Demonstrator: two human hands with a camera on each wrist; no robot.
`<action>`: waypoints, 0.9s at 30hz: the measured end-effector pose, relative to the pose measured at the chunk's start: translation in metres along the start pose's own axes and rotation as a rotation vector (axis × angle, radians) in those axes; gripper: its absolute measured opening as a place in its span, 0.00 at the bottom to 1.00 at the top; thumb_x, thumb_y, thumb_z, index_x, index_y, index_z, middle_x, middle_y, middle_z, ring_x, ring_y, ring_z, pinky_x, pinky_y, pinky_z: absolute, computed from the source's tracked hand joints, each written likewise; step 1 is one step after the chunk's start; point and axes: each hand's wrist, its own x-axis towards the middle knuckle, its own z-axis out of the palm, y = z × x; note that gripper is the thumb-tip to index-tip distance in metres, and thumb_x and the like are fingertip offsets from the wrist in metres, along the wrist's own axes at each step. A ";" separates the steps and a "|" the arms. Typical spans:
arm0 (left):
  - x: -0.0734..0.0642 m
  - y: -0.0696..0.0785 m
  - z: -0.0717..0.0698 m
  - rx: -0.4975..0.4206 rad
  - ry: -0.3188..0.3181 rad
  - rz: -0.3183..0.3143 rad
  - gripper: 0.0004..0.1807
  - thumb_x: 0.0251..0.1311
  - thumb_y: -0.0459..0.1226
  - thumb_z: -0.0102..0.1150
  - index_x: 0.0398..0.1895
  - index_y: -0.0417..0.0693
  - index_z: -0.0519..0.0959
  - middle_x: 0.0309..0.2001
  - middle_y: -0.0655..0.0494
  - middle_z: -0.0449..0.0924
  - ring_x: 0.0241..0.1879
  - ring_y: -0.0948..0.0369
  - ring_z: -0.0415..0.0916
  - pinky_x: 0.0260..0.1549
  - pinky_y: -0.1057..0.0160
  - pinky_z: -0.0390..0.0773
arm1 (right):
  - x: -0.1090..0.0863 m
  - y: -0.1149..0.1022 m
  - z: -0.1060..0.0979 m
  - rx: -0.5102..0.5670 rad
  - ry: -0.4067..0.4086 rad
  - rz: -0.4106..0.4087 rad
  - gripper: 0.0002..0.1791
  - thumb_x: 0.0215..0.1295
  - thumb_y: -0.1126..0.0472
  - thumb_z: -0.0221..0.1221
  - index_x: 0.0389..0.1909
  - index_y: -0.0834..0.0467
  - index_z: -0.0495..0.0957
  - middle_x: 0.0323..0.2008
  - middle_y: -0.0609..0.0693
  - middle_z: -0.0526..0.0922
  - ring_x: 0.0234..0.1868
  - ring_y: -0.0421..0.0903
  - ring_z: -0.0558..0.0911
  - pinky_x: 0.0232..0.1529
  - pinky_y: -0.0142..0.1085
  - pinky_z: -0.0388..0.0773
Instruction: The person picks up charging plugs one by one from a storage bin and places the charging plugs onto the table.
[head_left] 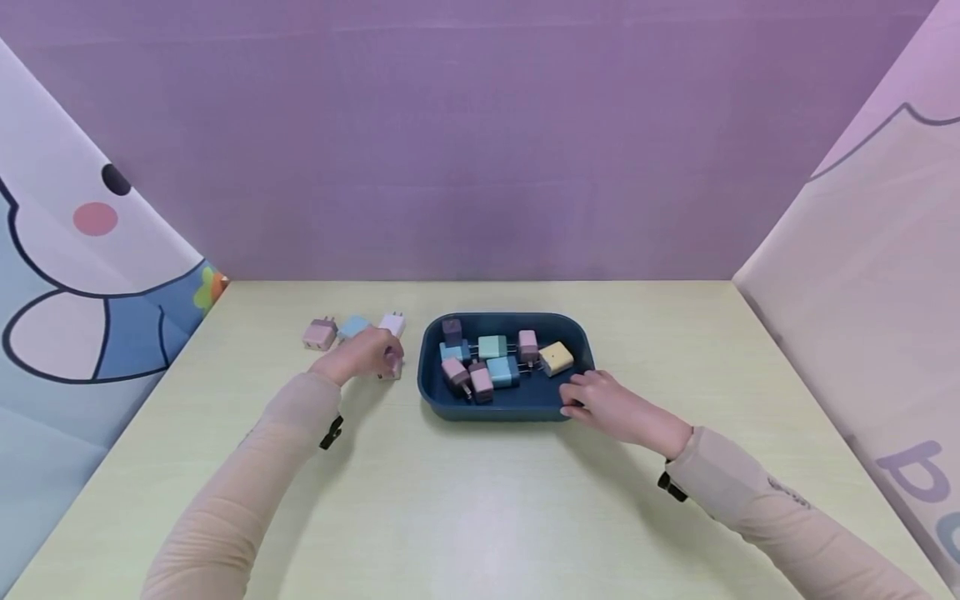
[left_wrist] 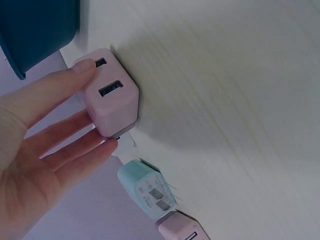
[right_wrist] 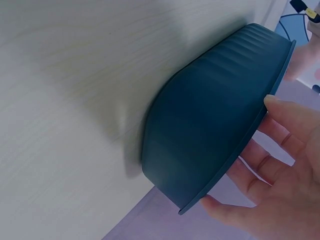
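Note:
My left hand (head_left: 365,352) pinches a pink USB wall charger (left_wrist: 117,112) left of the dark blue basket (head_left: 495,412). In the left wrist view, the thumb lies across its port face by one of two USB slots, with fingertips along the other side. My right hand (head_left: 609,406) grips the basket's front right corner; the right wrist view has its thumb at the rim (right_wrist: 239,154) and the fingers reaching over to the inside. Several chargers lie in the basket, among them a yellow charger (head_left: 556,358), a green charger (head_left: 492,347) and a blue charger (head_left: 502,372).
Behind and left of my left hand, a pink charger (head_left: 320,334), a light blue charger (head_left: 352,326) and a white charger (head_left: 392,323) lie on the pale wooden table (head_left: 480,508). A purple backdrop (head_left: 480,150) stands at the table's far edge, with printed cloth at both sides.

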 end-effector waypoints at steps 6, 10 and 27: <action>-0.001 0.002 0.001 -0.004 -0.003 -0.015 0.17 0.43 0.26 0.63 0.41 0.40 0.79 0.41 0.46 0.79 0.39 0.54 0.73 0.46 0.54 0.71 | 0.000 0.000 0.000 -0.001 -0.002 0.006 0.10 0.57 0.62 0.57 0.21 0.52 0.66 0.19 0.41 0.62 0.24 0.40 0.61 0.32 0.34 0.56; -0.001 0.003 0.001 -0.008 0.001 -0.004 0.17 0.43 0.26 0.63 0.41 0.39 0.79 0.41 0.45 0.79 0.40 0.53 0.73 0.46 0.53 0.71 | 0.001 -0.001 0.000 -0.003 -0.002 0.009 0.10 0.57 0.62 0.57 0.21 0.52 0.66 0.19 0.41 0.61 0.24 0.40 0.61 0.32 0.34 0.56; -0.007 0.006 -0.002 -0.006 0.043 0.029 0.13 0.47 0.28 0.60 0.40 0.37 0.79 0.40 0.45 0.78 0.35 0.55 0.73 0.42 0.55 0.73 | 0.000 0.002 0.003 -0.015 0.005 -0.003 0.10 0.57 0.62 0.57 0.21 0.52 0.66 0.19 0.40 0.61 0.24 0.40 0.60 0.31 0.34 0.57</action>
